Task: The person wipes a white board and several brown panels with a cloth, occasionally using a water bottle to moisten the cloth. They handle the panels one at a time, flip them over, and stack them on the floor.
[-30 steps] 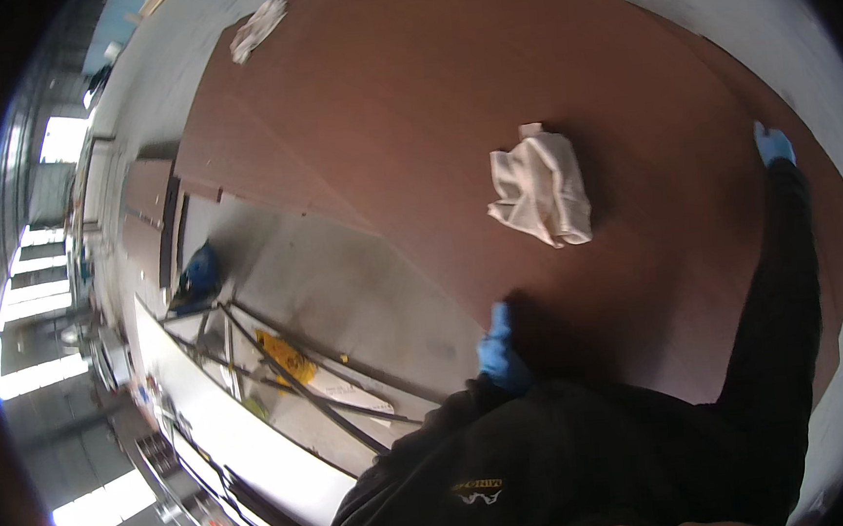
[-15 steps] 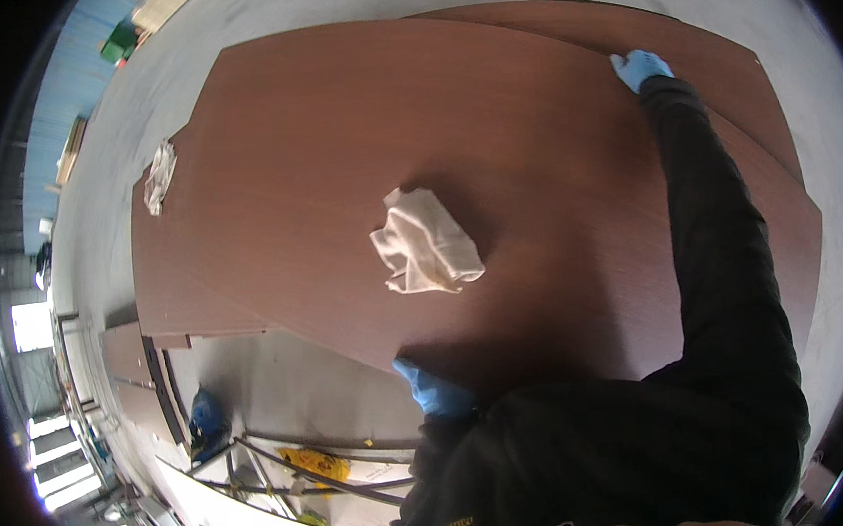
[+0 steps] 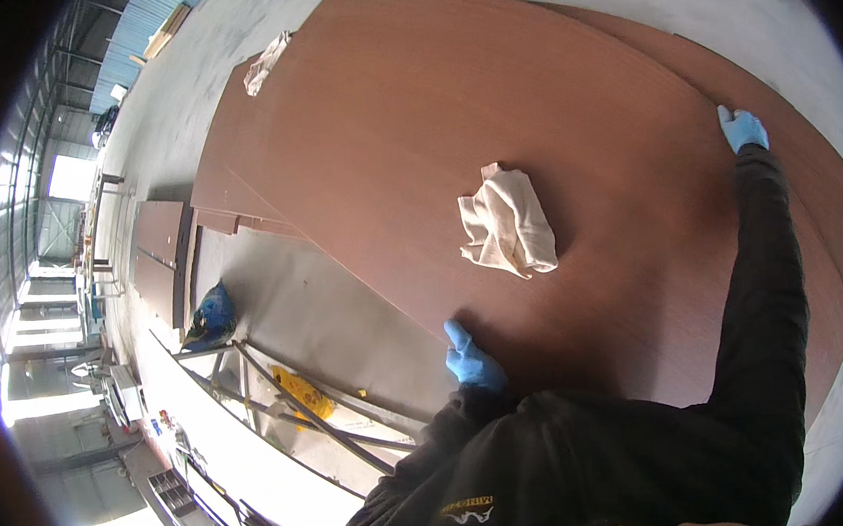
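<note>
A large brown board [image 3: 402, 118] with a wood-like surface lies in front of me on top of other brown boards. My left hand [image 3: 472, 357], in a blue glove, grips its near edge with the thumb on top; the other fingers are partly hidden. At the far right edge my right hand [image 3: 743, 129], also blue-gloved, is closed over the rim with the arm stretched out. A crumpled off-white cloth [image 3: 508, 220] rests on the board between the two hands, touched by neither.
Another brown board [image 3: 696, 63] shows beneath, past the far edge. A second pale cloth [image 3: 266, 64] lies near the far left end. Smaller brown panels [image 3: 158, 247], a blue bag [image 3: 210, 319] and a metal frame [image 3: 305, 408] with a yellow bag [image 3: 304, 393] stand to the left.
The view has swung, so the board and cloths appear turned clockwise and farther right. Both hands remain at the board's edges.
</note>
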Demonstrator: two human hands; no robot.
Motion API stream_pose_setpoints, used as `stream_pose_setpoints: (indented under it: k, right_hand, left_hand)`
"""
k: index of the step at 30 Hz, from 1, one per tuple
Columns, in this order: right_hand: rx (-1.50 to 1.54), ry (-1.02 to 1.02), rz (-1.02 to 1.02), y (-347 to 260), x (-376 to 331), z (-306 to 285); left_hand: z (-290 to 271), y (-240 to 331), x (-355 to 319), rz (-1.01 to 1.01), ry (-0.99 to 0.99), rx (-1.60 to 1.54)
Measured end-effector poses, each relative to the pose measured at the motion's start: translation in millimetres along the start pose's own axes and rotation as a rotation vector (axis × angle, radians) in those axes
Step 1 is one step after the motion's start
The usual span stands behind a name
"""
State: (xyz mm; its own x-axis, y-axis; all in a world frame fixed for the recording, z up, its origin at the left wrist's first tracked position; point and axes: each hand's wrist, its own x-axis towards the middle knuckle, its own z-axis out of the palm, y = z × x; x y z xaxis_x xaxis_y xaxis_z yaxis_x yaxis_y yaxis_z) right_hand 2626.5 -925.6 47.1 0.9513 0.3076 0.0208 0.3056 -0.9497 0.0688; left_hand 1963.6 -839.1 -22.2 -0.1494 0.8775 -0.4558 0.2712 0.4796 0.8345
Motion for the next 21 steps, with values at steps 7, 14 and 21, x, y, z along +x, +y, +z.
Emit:
stream_pose_setpoints:
  k: [7, 14, 21]
  right_hand:
    - [0.175, 0.109, -0.189, 32.5, 43.7, -12.2]
    - [0.286, 0.034, -0.235, 26.4, 74.1, -20.0]
    - [-0.124, -0.084, -0.381, 160.8, 142.1, 51.0]
  left_hand:
    - [12.0, -9.1, 4.0, -0.030, 0.025, -0.029]
    - [17.5, -33.8, 10.4, -0.020, 0.036, -0.179]
    - [13.1, -25.0, -6.2, 0.129, 0.024, 0.154]
